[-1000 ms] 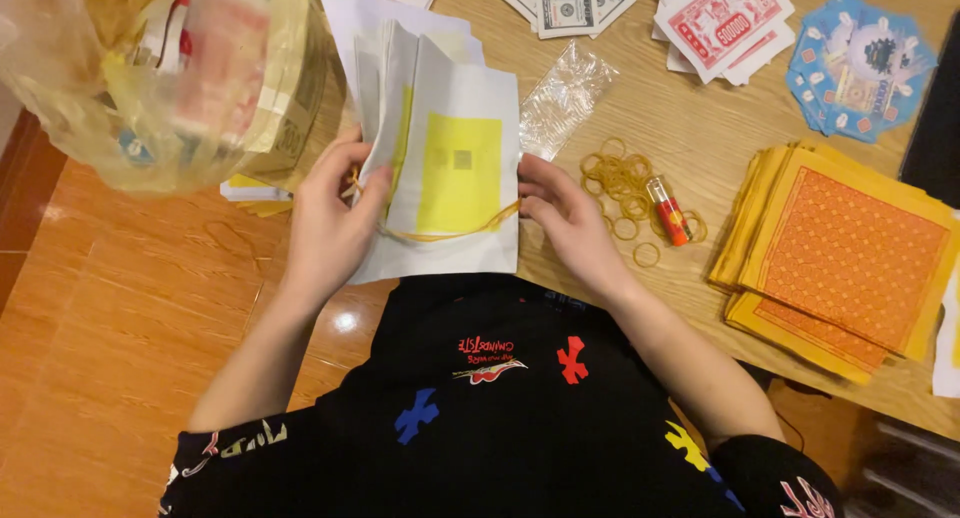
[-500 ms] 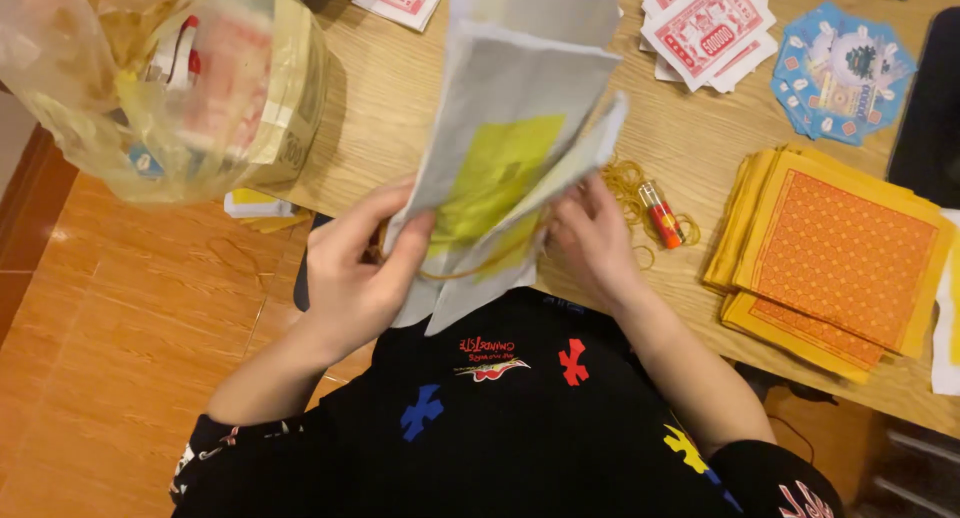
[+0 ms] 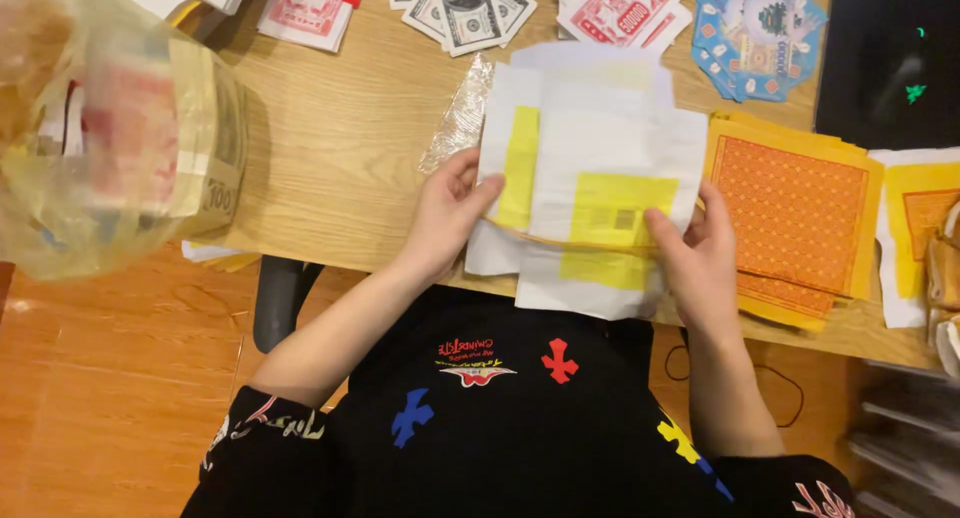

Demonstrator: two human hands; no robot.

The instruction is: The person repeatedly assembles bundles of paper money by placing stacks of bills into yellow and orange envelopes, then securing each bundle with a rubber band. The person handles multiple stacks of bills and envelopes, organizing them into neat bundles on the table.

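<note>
— Both hands grip the same thing, don't they?

— Yes. The left hand [image 3: 450, 203] pinches the left edge of the stack of white sheets with yellow squares [image 3: 590, 193], thumb on top and fingers closed over it, while the right hand [image 3: 695, 253] clamps the lower right corner the same way. Held from two sides like that, the loose sheets stay together.

— Where does the stack sit?

— Middle of the frame, at the near edge of the table [image 3: 340, 148], its lower sheets hanging over toward the person's black shirt [image 3: 500, 418]. It seems to rest partly on the wood, though I cannot be sure it lies flat.

— And around it?

— Just right of the right hand, a pile of orange patterned papers [image 3: 790, 213] lies squared up, touching the white sheets' edge. A crinkled clear wrapper [image 3: 460, 113] peeks out at the stack's upper left. Along the top edge sit banknote-like prints [image 3: 465, 8], red-printed slips [image 3: 620, 8] and a blue octagonal card [image 3: 760, 33]. At the far left, a translucent plastic bag [image 3: 100, 138] bulges with more bundled paper.
</note>
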